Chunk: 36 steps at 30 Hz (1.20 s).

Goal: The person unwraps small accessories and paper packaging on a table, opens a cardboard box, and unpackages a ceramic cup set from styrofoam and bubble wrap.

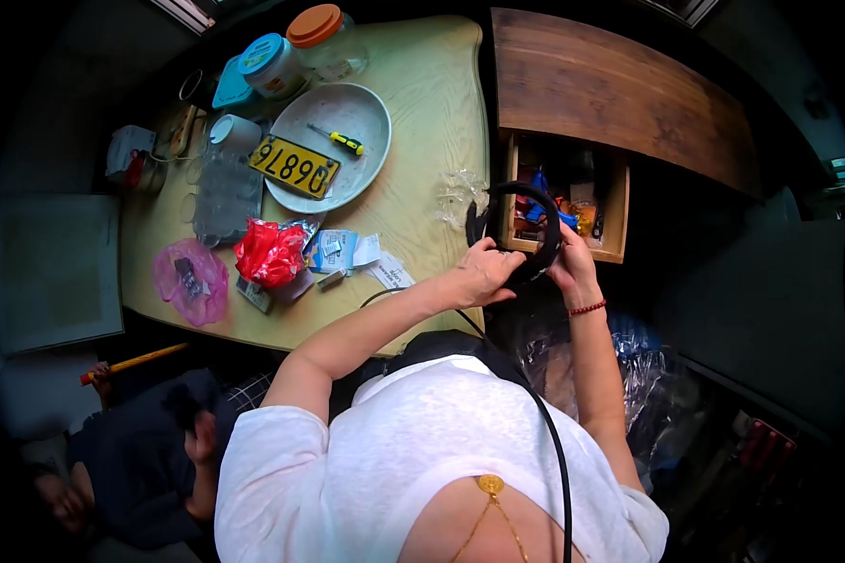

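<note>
A loop of black cord or cable (pixel 552 220), coiled into a thick ring, is held over the table's right edge and the front of an open drawer (pixel 613 225). My right hand (pixel 573 265), with a red bead bracelet at the wrist, is closed on the ring's lower right side. My left hand (pixel 483 272) grips its lower left side, fingers bent and thumb apart. More black strands (pixel 477 225) hang at the ring's left. Small coloured items, some blue, lie in the drawer, partly hidden behind the ring. Crumpled clear plastic (pixel 455 192) lies beside it on the table.
On the green table (pixel 422 122) stand a white basin (pixel 371 113) with a screwdriver (pixel 345 143) and yellow number plate (pixel 296 167), jars (pixel 274 68), a red bag (pixel 270 251) and a pink bag (pixel 190 281). Another person (pixel 150 450) is at lower left.
</note>
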Each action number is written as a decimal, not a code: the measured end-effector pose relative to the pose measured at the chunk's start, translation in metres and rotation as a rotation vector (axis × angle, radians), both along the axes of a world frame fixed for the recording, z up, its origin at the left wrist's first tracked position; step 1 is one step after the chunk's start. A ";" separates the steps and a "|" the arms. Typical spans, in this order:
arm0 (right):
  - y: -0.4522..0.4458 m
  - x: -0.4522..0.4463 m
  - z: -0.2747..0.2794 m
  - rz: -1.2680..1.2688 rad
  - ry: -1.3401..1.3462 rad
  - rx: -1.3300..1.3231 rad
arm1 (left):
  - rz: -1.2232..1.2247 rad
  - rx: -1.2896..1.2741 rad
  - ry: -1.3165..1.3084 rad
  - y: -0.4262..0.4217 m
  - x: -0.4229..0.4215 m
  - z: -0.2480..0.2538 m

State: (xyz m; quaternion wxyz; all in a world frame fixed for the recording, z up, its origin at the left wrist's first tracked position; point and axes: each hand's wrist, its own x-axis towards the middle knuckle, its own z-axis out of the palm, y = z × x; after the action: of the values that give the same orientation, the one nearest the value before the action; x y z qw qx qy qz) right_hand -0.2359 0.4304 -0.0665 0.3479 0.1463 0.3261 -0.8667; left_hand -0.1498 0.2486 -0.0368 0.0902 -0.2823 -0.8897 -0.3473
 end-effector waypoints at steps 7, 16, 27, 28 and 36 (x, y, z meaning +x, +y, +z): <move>0.018 -0.002 0.044 -0.021 0.191 0.552 | -0.178 -0.304 -0.029 0.043 -0.033 -0.001; 0.084 -0.086 -0.052 -0.251 -0.013 0.264 | 0.147 -0.304 0.277 0.069 -0.051 0.023; 0.108 -0.134 -0.133 -0.032 -0.283 -0.099 | 0.612 -0.200 -0.185 -0.067 0.115 -0.064; 0.110 -0.135 -0.127 -0.023 -0.360 -0.036 | 0.693 -0.154 -0.256 -0.075 0.130 -0.066; 0.103 -0.160 -0.142 -0.286 -0.021 0.359 | 1.151 -0.051 -0.349 -0.133 0.181 -0.060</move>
State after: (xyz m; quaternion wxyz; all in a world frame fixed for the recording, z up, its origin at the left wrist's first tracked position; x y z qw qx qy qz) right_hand -0.3961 0.5331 -0.2084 0.1932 0.2596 0.4473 -0.8338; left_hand 0.0314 0.1152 -0.0963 0.1096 0.3038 -0.9092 -0.2626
